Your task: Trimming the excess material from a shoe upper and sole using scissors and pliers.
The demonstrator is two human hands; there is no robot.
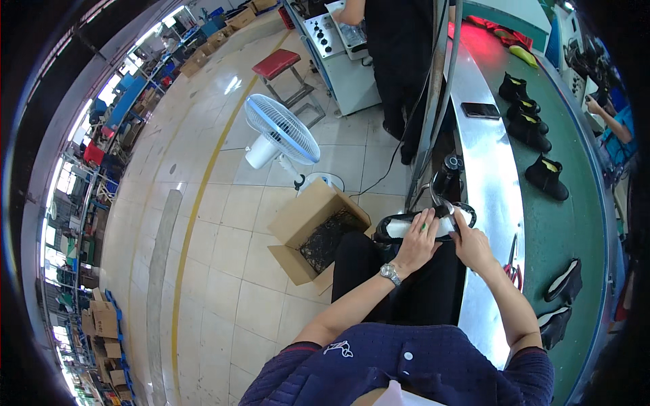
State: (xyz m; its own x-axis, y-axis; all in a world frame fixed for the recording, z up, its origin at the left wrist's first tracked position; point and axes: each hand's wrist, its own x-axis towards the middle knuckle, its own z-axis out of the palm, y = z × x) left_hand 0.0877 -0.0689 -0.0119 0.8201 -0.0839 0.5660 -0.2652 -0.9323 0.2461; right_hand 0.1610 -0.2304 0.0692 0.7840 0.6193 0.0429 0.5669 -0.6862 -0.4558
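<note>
While a black shoe (pixel 384 231) with a white middle is gripped by the left hand (pixel 418 245) and the right hand (pixel 472 247), it is held mostly beyond the left edge of the worktop (pixel 491 203). Dark, crumpled material (pixel 328 241) is contained in an open cardboard box (pixel 303 215) on the floor (pixel 233 271).

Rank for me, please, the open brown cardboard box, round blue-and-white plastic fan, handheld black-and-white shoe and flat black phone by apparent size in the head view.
1. Cardboard box
2. Fan
3. Shoe, partly covered by left hand and right hand
4. Phone
</note>
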